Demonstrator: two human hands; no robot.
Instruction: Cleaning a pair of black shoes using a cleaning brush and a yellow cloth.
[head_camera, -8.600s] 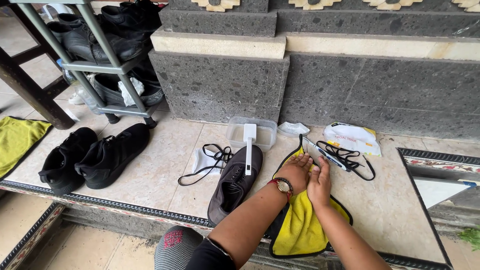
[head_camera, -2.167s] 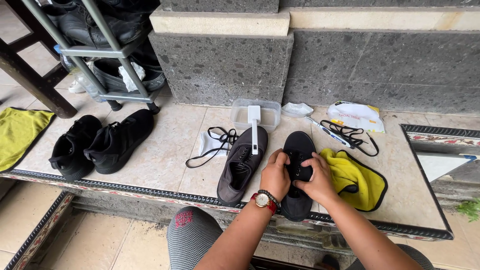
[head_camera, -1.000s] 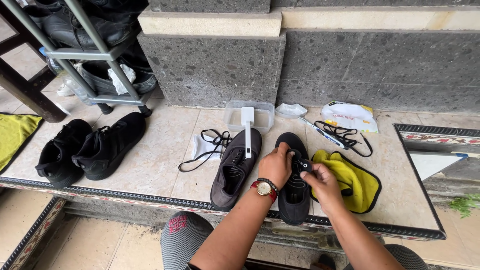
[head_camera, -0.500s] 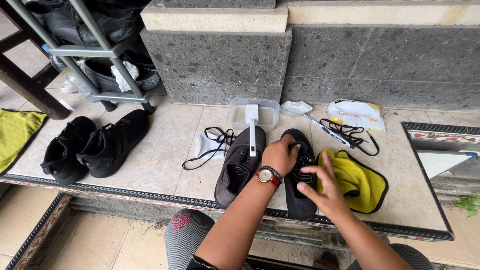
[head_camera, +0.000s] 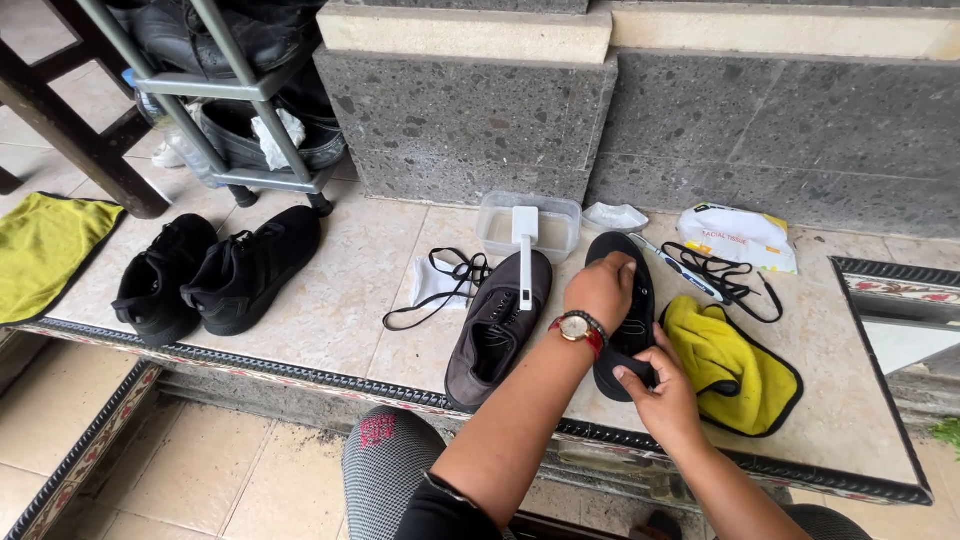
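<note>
1. The left hand (head_camera: 600, 288), a red-strapped watch (head_camera: 578, 328) on its wrist, lies curled over the middle of a black shoe (head_camera: 624, 310), fingers bent down onto the upper, pinning it more than gripping it
2. The right hand (head_camera: 660, 400) sits at the shoe's 6 o'clock end, thumb and fingertips pinched on the near rim; whether it is a full grip I cannot tell
3. The black shoe lies lengthwise on the tiled ledge (head_camera: 330, 310), far end toward 12 o'clock, and shows no lace
4. At its 9 o'clock, just beside it, a grey shoe (head_camera: 490, 335) lies the same way, also without a lace, with a white-handled brush (head_camera: 524, 250) resting across its far end
5. At 3 o'clock a yellow cloth (head_camera: 730, 365) lies crumpled, touching or nearly touching the black shoe
6. At 1 o'clock lie a loose black lace (head_camera: 725, 270), a pen-like tool (head_camera: 680, 270) and a white packet (head_camera: 740, 235)
7. At 11 o'clock stands a clear tub (head_camera: 495, 218); further toward 9 o'clock, another black lace (head_camera: 440, 290) lies on a white cloth
8. Judging by this: laces are out, and brush, tub and cloth are at hand; both shoes remain unlaced, and how clean they are cannot be told
9. Well apart at 9 o'clock, a black pair (head_camera: 215, 270) stands laced
</note>
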